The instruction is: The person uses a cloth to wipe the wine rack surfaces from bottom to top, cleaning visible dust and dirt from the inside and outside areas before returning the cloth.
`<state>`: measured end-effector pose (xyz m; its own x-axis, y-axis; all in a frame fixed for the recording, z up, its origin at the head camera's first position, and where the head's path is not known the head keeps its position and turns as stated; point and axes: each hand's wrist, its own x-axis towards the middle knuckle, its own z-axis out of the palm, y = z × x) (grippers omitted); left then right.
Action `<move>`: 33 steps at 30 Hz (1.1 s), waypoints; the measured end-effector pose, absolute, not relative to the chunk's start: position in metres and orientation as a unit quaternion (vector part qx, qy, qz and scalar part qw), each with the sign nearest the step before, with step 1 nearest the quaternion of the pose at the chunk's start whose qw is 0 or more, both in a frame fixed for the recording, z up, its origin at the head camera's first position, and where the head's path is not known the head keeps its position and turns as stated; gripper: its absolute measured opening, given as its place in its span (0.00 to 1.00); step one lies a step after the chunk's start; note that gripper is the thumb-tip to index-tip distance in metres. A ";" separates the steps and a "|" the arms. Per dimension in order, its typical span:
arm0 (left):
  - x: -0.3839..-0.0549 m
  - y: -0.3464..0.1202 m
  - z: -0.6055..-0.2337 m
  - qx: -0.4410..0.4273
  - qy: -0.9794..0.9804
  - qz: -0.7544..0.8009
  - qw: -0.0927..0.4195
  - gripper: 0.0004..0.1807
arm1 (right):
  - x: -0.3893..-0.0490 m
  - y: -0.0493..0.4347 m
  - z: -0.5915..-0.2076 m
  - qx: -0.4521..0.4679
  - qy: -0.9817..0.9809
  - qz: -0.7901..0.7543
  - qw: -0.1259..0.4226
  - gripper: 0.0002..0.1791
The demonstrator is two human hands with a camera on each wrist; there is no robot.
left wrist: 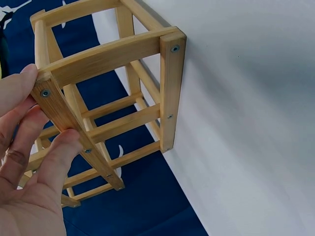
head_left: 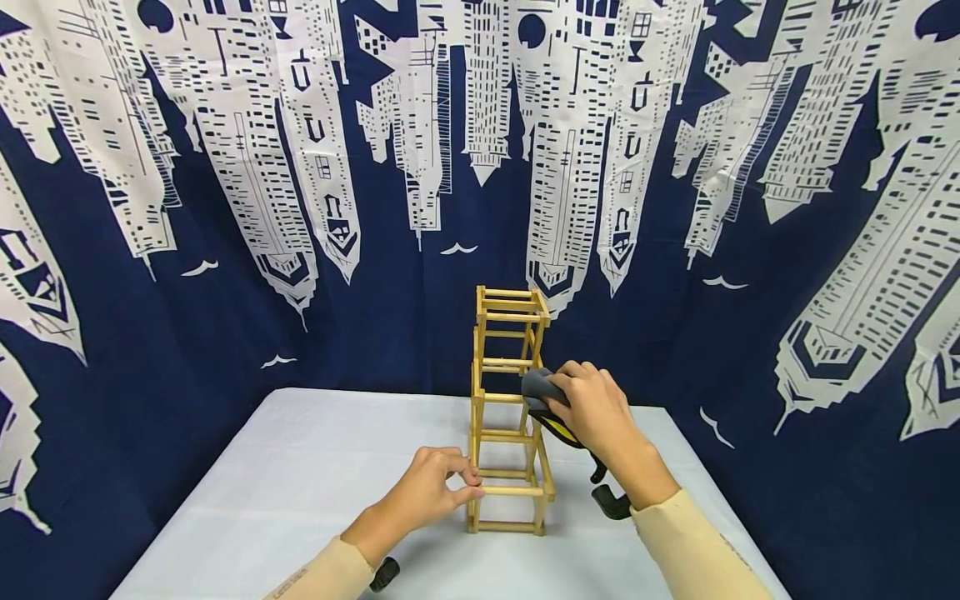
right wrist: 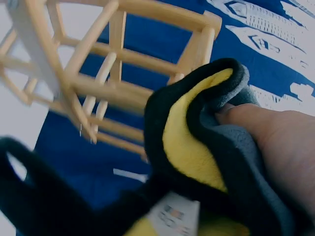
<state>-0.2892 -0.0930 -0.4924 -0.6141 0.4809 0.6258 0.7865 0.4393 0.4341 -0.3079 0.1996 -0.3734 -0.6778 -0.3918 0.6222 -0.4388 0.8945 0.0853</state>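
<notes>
A stepped wooden rack (head_left: 512,492) of light slats and rods stands on the table in front of me. My left hand (head_left: 435,492) pinches the rack's near left corner between thumb and fingers, and the left wrist view shows the fingertips on a wooden post (left wrist: 64,115) with screw heads. In my right hand (head_left: 600,412) is a bunched cloth (head_left: 542,385), grey on one side and yellow on the other, with a black border. The cloth is at the rack's right side, mid-height; whether it touches the wood I cannot tell. A white label (right wrist: 174,214) hangs from it.
The white table (head_left: 337,450) runs under the rack. Behind and beside it hangs a dark blue curtain (head_left: 420,333) with white building prints. Small black objects lie near each wrist, one by the right wrist (head_left: 611,502) and another by the left (head_left: 385,575).
</notes>
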 end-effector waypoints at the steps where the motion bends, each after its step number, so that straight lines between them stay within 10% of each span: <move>1: -0.289 -0.093 -0.492 -0.387 -0.820 -0.366 0.211 0.11 | -0.309 0.198 -0.374 0.229 -0.914 0.040 0.332 0.16; 14: -0.286 -0.094 -0.495 -0.385 -0.830 -0.361 0.184 0.10 | -0.325 0.132 -0.388 0.294 -0.890 0.118 0.328 0.14; 33: -0.293 -0.098 -0.492 -0.455 -0.808 -0.312 0.208 0.06 | -0.339 0.211 -0.360 0.253 -0.925 0.095 0.266 0.18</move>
